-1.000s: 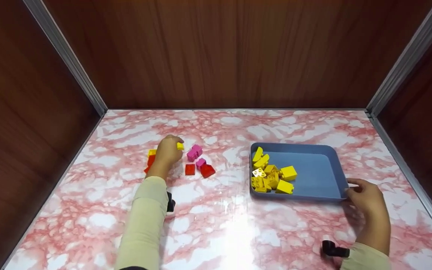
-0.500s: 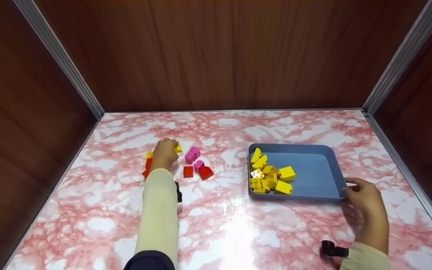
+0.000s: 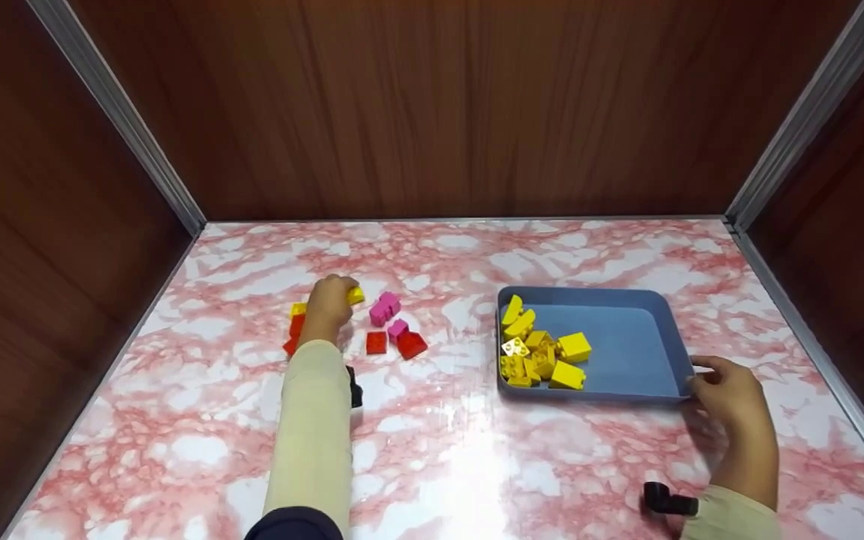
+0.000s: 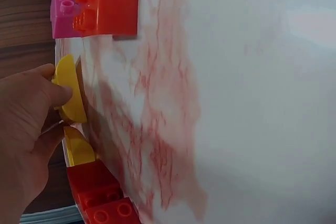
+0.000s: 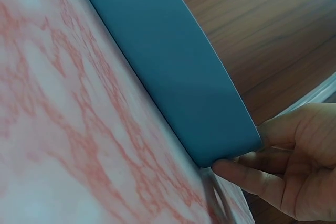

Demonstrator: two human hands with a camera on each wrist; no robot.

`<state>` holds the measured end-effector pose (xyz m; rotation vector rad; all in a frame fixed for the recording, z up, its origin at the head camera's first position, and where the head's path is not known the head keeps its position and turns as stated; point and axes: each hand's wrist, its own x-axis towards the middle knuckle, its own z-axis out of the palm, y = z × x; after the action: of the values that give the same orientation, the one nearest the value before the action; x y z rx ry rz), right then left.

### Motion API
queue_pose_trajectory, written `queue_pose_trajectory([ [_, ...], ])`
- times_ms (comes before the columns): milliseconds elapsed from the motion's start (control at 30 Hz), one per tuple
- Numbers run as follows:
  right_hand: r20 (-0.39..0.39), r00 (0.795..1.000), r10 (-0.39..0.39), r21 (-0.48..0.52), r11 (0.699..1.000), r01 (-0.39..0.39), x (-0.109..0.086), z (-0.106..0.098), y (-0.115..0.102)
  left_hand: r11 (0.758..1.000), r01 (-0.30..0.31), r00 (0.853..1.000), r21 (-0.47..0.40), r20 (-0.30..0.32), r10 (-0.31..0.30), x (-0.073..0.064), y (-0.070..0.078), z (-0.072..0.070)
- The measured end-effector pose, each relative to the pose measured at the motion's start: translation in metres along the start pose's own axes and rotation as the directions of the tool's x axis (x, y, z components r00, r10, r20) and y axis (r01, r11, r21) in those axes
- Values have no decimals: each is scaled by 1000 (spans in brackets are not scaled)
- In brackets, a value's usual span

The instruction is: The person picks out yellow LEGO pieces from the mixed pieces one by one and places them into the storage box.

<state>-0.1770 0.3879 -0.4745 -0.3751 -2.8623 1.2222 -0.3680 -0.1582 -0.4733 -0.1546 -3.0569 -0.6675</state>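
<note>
My left hand pinches a curved yellow toy brick among loose bricks on the left of the table. In the left wrist view, one digit lies on this brick's face, and another reaches close to a second yellow brick; whether it touches that one I cannot tell. Beside the hand lie red bricks and, to its right, pink bricks. My right hand grips the near right corner of a blue-grey tray, thumb and fingers either side of the corner. Several yellow bricks sit in the tray's left half.
A red flat brick and a red angled brick lie between the left hand and the tray. The red-and-white marbled table is bounded by brown wood-look walls at back and sides.
A second ago the left hand was at the same yellow brick; its forearm has since swung slightly right. The right hand and tray stay in place, apart from a small shift of the view.
</note>
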Motion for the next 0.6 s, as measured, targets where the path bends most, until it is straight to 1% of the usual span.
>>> queue_pose_trajectory([
  [67, 0, 1000, 1, -5, 1000, -1, -1, 0, 0, 999, 0, 1000, -35, -31, -1, -1, -1, 0],
  [167, 4, 1000, -1, -4, 1000, 1, -1, 0, 1, 997, -40, 996, -68, -81, 34, -4, -1, -2],
  [267, 0, 1000, -11, -4, 1000, 11, -1, 1, 2, 993, -89, 990, -73, -117, 80, -6, 0, -5],
  [433, 3, 1000, -11, -6, 1000, 11, -1, 2, 3, 988, -141, 981, -63, -141, 132, -11, 3, -12],
  [600, 8, 1000, -18, -7, 1000, 18, 0, 0, 2, 983, -165, 979, -80, -138, 153, -17, 11, -19],
])
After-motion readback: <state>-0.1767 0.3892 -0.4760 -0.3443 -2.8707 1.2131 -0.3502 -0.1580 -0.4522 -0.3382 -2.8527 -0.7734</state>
